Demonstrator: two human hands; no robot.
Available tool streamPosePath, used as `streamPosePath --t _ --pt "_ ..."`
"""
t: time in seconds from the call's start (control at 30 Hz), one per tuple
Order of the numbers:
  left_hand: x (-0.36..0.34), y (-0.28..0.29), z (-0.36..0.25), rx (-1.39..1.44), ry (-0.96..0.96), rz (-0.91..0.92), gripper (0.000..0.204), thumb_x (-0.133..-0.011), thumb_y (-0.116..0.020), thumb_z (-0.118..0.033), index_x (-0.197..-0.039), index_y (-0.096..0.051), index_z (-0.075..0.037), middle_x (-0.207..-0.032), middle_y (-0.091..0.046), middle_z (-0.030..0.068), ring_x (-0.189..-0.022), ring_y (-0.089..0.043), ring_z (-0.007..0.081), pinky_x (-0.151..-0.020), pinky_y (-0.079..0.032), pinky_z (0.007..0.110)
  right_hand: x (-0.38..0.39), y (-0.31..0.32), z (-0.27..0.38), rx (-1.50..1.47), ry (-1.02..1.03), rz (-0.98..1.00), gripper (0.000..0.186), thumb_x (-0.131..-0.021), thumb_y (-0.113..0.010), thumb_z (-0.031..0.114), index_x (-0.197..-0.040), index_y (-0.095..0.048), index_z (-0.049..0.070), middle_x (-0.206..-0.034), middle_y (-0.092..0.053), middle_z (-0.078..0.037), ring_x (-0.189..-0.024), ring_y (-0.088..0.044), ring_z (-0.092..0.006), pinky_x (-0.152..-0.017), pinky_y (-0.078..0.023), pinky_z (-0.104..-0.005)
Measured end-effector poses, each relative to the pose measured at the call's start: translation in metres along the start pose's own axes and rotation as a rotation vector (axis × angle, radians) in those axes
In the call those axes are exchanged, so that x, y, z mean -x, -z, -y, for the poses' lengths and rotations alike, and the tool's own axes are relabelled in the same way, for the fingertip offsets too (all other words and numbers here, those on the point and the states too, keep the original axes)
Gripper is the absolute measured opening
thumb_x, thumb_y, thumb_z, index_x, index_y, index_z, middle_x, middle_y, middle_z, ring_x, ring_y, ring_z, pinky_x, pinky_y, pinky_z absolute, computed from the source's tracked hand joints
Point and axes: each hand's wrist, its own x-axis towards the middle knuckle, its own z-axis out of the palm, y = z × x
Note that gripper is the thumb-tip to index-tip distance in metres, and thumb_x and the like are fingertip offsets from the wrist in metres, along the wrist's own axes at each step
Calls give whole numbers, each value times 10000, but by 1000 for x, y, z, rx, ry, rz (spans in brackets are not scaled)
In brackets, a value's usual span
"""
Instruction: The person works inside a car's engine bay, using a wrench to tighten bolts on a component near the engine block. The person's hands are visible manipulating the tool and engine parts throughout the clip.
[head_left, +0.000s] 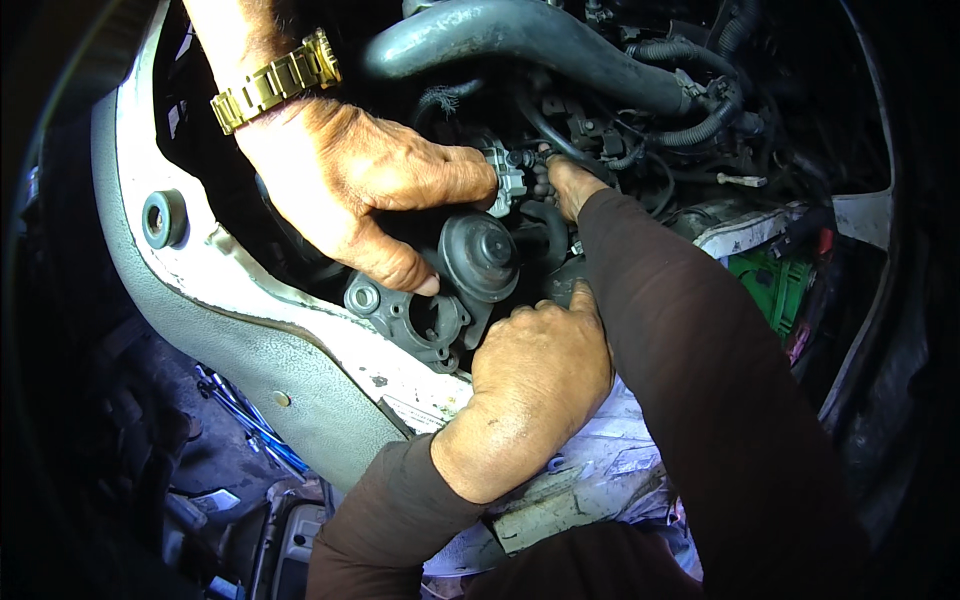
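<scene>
My left hand (pixel 535 370) is closed in the lower middle, knuckles up, beside a round black diaphragm housing (pixel 480 256); whatever its fingers hold is hidden. Reaching farther in, my right hand (pixel 571 186) is bent around small fittings next to a silver metal part (pixel 508 180). Its fingertips are mostly out of sight, and I cannot make out what they grip. Another person's hand (pixel 350 180), with a gold-coloured watch (pixel 275 82), comes from the upper left. Its forefinger touches the silver part, and its thumb rests by a dark grey bracket (pixel 405 322) with round openings.
A thick grey hose (pixel 520 45) crosses the top, with corrugated tubes (pixel 700 128) at right. The white painted edge (pixel 320 330) and grey textured panel (pixel 270 385) curve along the left. A green part (pixel 775 285) lies at right; blue-handled tools (pixel 250 420) lie below left.
</scene>
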Motion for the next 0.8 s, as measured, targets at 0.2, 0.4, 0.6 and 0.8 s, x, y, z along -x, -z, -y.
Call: streamPosePath --t 0.2,0.4,0.6,0.8 --pt "2 -7 -1 -11 -36 -109 396 -900 -487 -141 -1247 -521 46 -949 -662 233 -907 -683 353 -763 -569 433 -9 3 -6 -136 -53 29 201 -993 -419 175 -925 -582 80 -818 -655 -29 -681 -652 -134 -581 -429 -261" --pt "-2 -4 -1 -22 -19 -32 541 -926 -470 -244 -1407 -407 -4 -982 -662 225 -927 -678 353 -814 -552 447 -11 6 -4 -33 -11 31 228 -1011 -428 244 -924 -583 101 -788 -635 -13 -626 -614 -116 -568 -428 -270" --pt "0 -6 2 1 2 -63 525 -925 -470 -251 -1384 -424 -1 -996 -659 232 -938 -675 356 -820 -548 452 13 -2 5 -74 -34 -41 240 -1006 -391 198 -918 -587 92 -748 -621 -21 -625 -610 -120 -559 -422 -259" --pt "-1 -5 1 -6 -31 -50 467 -927 -469 -225 -1331 -469 12 -977 -660 233 -921 -679 354 -797 -558 444 -5 3 1 -10 -55 20 224 -1004 -405 198 -930 -583 84 -741 -627 -23 -607 -604 -116 -555 -426 -250"
